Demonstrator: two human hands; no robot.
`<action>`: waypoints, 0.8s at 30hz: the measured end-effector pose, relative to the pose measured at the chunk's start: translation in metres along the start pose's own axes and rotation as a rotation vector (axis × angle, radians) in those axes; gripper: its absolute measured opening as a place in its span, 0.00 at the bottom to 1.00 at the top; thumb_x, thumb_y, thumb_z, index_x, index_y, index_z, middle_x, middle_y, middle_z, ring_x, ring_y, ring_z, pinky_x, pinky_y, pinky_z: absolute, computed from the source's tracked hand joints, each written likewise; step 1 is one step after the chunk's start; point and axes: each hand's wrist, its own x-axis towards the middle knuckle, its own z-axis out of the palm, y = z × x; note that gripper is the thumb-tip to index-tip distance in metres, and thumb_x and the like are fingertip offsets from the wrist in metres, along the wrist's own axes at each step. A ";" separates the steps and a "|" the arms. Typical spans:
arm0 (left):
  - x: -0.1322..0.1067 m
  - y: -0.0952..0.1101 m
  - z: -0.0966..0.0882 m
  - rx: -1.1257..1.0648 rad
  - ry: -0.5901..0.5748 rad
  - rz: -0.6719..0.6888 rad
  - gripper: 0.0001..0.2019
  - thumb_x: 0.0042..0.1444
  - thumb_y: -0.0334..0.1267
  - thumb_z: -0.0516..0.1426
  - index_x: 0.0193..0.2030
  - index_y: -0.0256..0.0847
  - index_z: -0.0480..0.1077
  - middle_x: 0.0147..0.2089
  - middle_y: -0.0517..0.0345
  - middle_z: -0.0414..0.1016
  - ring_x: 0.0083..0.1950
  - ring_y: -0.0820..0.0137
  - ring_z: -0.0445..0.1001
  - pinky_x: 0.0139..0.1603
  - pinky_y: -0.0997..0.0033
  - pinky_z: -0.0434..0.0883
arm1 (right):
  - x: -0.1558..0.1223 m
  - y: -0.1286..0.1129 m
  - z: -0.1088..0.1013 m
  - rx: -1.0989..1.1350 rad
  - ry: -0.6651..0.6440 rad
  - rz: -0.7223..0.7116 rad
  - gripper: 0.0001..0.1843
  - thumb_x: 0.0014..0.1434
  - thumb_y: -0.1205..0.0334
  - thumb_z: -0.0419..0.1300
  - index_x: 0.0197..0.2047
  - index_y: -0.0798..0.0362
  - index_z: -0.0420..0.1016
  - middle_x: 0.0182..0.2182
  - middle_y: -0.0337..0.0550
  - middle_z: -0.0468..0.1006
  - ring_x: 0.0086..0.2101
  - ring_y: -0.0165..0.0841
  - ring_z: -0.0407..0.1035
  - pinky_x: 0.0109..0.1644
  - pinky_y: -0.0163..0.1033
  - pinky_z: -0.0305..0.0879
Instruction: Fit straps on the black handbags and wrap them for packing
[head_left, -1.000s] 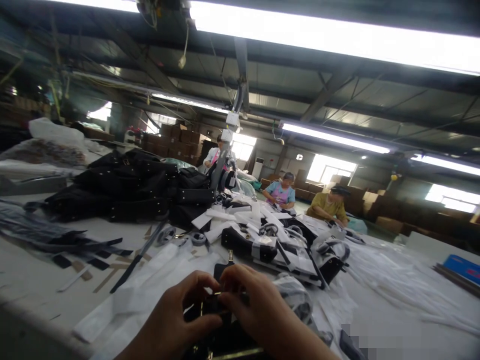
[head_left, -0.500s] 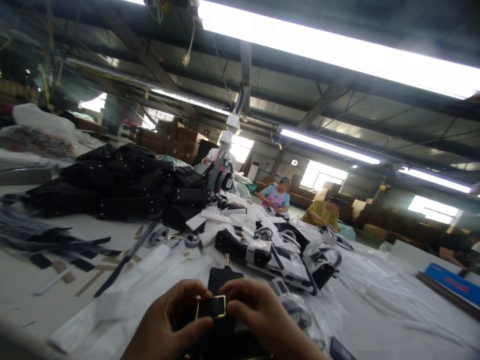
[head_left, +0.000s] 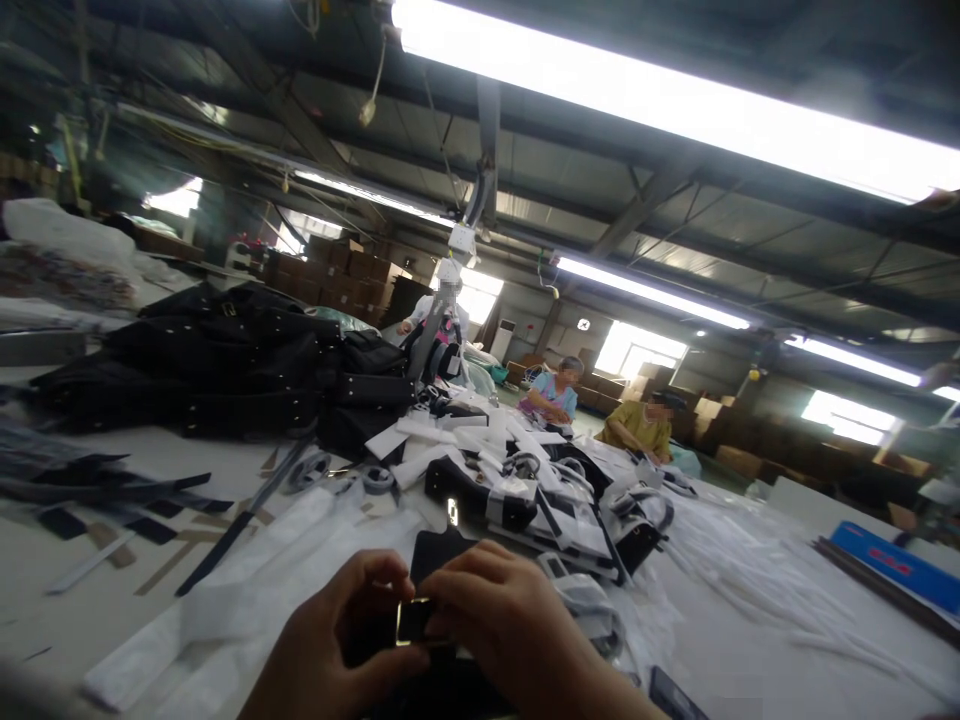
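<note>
At the bottom centre a small gold-edged rectangular buckle [head_left: 412,622] with a dark middle sits between my hands. My left hand [head_left: 337,640] curls around its left end, with the thumb below and fingertips above. Fingers of my right hand [head_left: 502,610] lie over its right part and hide it. Directly behind them, a black leather flap [head_left: 433,550] sticks up, topped by a shiny gold metal fitting [head_left: 452,511]. The dark piece beneath my hands is mostly hidden.
A heap of black leather pieces [head_left: 217,360] lies to the left. Ahead are white strips and bag parts [head_left: 487,450], and dark and brown strips [head_left: 142,510] lie at the left. A phone-like dark object [head_left: 675,695] is at lower right. People [head_left: 551,390] work beyond the table.
My right hand has moved left over the buckle, with its fingers now covering the right part. My left hand keeps its hold. The view has shifted slightly.
</note>
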 end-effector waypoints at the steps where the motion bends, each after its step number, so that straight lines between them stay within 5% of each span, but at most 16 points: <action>1: 0.000 0.001 0.001 0.020 -0.006 -0.011 0.20 0.39 0.31 0.69 0.40 0.47 0.71 0.35 0.65 0.82 0.39 0.63 0.82 0.41 0.71 0.78 | 0.002 -0.001 -0.003 -0.044 -0.050 -0.042 0.10 0.62 0.64 0.67 0.47 0.54 0.81 0.38 0.44 0.83 0.38 0.34 0.76 0.41 0.33 0.68; 7: -0.003 0.006 0.008 0.108 0.016 0.029 0.18 0.40 0.33 0.69 0.39 0.48 0.71 0.34 0.68 0.81 0.38 0.65 0.82 0.40 0.75 0.78 | 0.013 -0.017 -0.011 -0.352 -0.328 -0.125 0.08 0.59 0.63 0.68 0.42 0.57 0.80 0.33 0.45 0.81 0.31 0.34 0.74 0.32 0.35 0.65; 11: -0.006 0.004 0.010 0.149 0.035 0.044 0.20 0.39 0.38 0.71 0.40 0.48 0.72 0.37 0.64 0.83 0.41 0.61 0.83 0.41 0.73 0.79 | 0.015 -0.025 -0.011 -0.411 -0.411 -0.051 0.10 0.56 0.64 0.68 0.41 0.59 0.78 0.34 0.49 0.81 0.34 0.39 0.74 0.34 0.37 0.66; 18: -0.010 -0.002 0.010 0.277 -0.037 0.163 0.16 0.42 0.33 0.68 0.39 0.51 0.74 0.36 0.66 0.82 0.40 0.63 0.81 0.42 0.75 0.76 | -0.002 -0.010 -0.017 0.061 -0.299 0.139 0.17 0.47 0.68 0.67 0.42 0.51 0.74 0.35 0.38 0.79 0.32 0.31 0.71 0.34 0.32 0.64; 24: -0.008 -0.001 0.006 0.283 0.005 0.185 0.16 0.40 0.34 0.69 0.37 0.48 0.74 0.36 0.63 0.81 0.40 0.62 0.80 0.44 0.72 0.77 | -0.010 0.008 -0.015 0.660 -0.272 0.324 0.11 0.51 0.66 0.66 0.39 0.53 0.73 0.29 0.33 0.71 0.28 0.26 0.64 0.33 0.29 0.61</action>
